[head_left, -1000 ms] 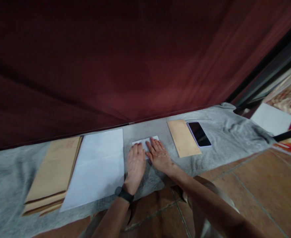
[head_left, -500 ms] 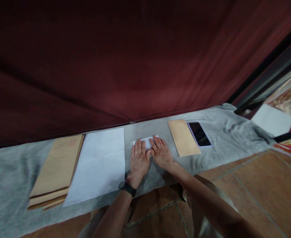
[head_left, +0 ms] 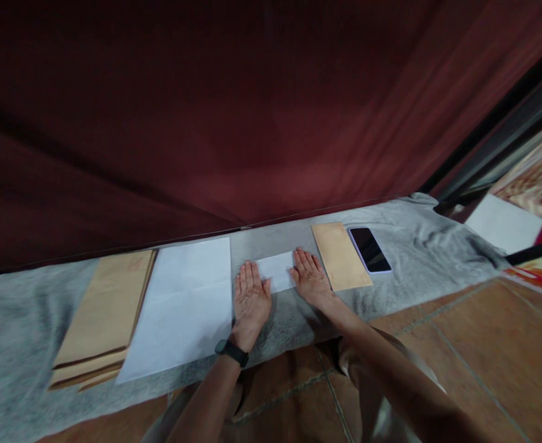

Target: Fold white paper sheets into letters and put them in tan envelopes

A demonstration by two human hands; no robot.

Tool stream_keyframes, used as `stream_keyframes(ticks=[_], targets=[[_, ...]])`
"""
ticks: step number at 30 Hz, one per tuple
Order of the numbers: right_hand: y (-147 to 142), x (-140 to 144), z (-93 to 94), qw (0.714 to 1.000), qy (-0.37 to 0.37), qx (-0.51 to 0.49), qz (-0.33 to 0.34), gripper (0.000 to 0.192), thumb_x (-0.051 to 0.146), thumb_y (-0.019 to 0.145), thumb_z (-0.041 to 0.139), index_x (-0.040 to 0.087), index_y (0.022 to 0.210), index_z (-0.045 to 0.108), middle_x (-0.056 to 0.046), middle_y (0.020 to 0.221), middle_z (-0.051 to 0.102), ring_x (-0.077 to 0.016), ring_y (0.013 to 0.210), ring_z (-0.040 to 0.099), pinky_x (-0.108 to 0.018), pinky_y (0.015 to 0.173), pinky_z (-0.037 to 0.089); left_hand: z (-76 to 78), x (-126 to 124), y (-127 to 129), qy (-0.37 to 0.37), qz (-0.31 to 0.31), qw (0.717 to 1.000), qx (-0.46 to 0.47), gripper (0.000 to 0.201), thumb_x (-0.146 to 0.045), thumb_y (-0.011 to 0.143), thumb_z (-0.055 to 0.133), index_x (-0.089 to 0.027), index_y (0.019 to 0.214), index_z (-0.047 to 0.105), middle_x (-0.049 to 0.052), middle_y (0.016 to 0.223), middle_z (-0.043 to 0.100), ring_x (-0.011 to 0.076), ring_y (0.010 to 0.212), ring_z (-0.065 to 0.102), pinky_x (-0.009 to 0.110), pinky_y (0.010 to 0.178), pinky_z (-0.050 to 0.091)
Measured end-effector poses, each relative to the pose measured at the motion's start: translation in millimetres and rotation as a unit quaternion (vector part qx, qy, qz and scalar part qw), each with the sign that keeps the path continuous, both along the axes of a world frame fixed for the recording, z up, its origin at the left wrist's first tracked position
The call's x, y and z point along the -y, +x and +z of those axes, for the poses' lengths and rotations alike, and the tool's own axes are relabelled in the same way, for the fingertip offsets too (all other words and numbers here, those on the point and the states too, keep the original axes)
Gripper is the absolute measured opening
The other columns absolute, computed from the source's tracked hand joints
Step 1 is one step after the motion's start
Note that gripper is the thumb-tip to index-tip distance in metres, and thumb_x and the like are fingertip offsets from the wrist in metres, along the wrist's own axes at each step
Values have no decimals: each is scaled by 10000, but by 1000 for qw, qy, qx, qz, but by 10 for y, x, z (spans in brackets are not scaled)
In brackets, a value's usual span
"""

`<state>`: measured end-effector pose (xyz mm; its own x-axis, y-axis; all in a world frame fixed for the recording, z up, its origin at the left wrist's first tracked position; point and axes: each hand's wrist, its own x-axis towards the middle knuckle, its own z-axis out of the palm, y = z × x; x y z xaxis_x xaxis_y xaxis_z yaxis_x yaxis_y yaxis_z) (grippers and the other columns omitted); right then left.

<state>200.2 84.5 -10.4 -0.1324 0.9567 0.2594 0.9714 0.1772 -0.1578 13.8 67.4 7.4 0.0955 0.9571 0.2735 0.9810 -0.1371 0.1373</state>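
Note:
A small folded white paper (head_left: 277, 271) lies on the grey cloth (head_left: 390, 289) in front of me. My left hand (head_left: 251, 298), with a black watch on the wrist, lies flat on the paper's left end. My right hand (head_left: 310, 279) lies flat on its right end. Both palms face down with fingers stretched out and nothing gripped. The middle of the folded paper shows between them.
A stack of white sheets (head_left: 183, 304) lies to the left, and beside it a pile of brown envelopes (head_left: 102, 320). One brown envelope (head_left: 341, 264) and a black phone (head_left: 369, 249) lie to the right. A dark red curtain (head_left: 206, 111) hangs behind. Tiled floor (head_left: 483, 344) lies below.
My two hands have slid apart along the folded paper, the left one leftward and the right one rightward, uncovering its middle.

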Motion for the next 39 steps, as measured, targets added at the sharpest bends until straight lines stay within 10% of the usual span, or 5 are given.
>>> stream_keyframes(ticks=[7, 14, 26, 33, 39], targets=[[-15, 26, 184, 999, 10, -32, -3, 572, 324, 1049, 315, 82, 1566, 268, -156, 1596, 326, -265, 1479, 309, -483, 1198, 268, -9, -6, -12, 7, 4, 1000, 21, 615, -348, 1011, 298, -10, 1524, 306, 238, 1568, 355, 292, 1492, 291, 502, 1204, 277], [-206, 130, 219, 985, -5, -27, 171, 524, 372, 1061, 322, 159, 1538, 360, -76, 1613, 319, -210, 1485, 297, -410, 1221, 248, 42, -3, 8, -6, 8, 1000, -5, 599, -307, 1001, 301, 12, 1507, 331, 236, 1571, 352, 297, 1489, 296, 493, 1217, 246], [-97, 70, 118, 998, -1, 1, 70, 576, 410, 1053, 337, 101, 1539, 339, -126, 1585, 356, -233, 1467, 337, -430, 1205, 253, 72, 3, -23, 12, 17, 1000, 20, 592, -291, 1001, 311, 5, 1513, 309, 242, 1570, 354, 295, 1493, 286, 505, 1219, 256], [-113, 76, 97, 998, -1, 4, 63, 531, 335, 1047, 323, 121, 1531, 367, -110, 1586, 360, -231, 1463, 345, -437, 1203, 250, 138, 66, 275, -6, -148, 989, 10, 561, -251, 1008, 288, -67, 1537, 300, 141, 1615, 315, 219, 1521, 208, 444, 1241, 251], [-104, 64, 106, 999, 3, 7, 45, 515, 299, 1038, 332, 112, 1513, 402, -118, 1580, 366, -248, 1452, 362, -453, 1196, 256, 4, 16, 272, -25, -120, 993, -3, 578, -339, 1022, 286, -63, 1528, 327, 151, 1607, 318, 237, 1513, 234, 459, 1236, 236]])
